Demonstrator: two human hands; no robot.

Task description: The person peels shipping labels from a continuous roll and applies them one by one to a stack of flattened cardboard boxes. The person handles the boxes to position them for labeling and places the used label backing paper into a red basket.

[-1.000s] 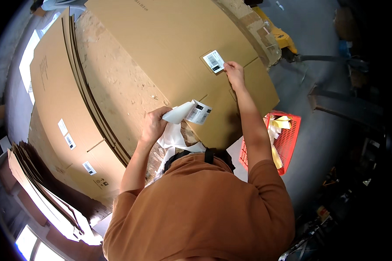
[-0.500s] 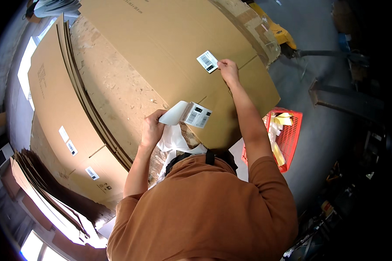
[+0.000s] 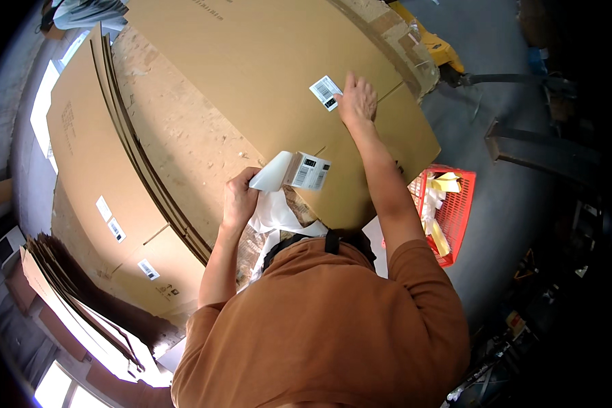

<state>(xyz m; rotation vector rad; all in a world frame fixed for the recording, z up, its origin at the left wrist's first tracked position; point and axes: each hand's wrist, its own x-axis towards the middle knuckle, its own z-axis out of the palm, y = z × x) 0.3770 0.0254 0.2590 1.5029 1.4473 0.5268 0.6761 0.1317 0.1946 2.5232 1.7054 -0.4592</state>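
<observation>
A large flat cardboard sheet point(image 3: 265, 75) lies in front of me. One white barcode label point(image 3: 325, 92) sits on it toward the right. My right hand point(image 3: 358, 102) rests against the sheet beside that label, its fingers stretched out and the thumb at the label's lower right edge. Lower and to the left, my left hand point(image 3: 239, 197) is closed on a curled strip of labels point(image 3: 309, 171), gripping the bare white backing end. Printed labels show on the strip's right end, over the sheet's near edge. More white backing paper point(image 3: 273, 212) hangs below the left hand.
Several stacked cardboard sheets point(image 3: 95, 163), the top one bearing white labels, lie to the left on a worn wooden board point(image 3: 173, 115). More cardboard point(image 3: 61, 299) stands at lower left. On the right is a red crate point(image 3: 459, 217) with paper scraps, and farther off yellow equipment point(image 3: 442, 54).
My right hand has changed from pinching the label's edge to lying spread beside it. The left hand still holds the label strip, almost unmoved.
</observation>
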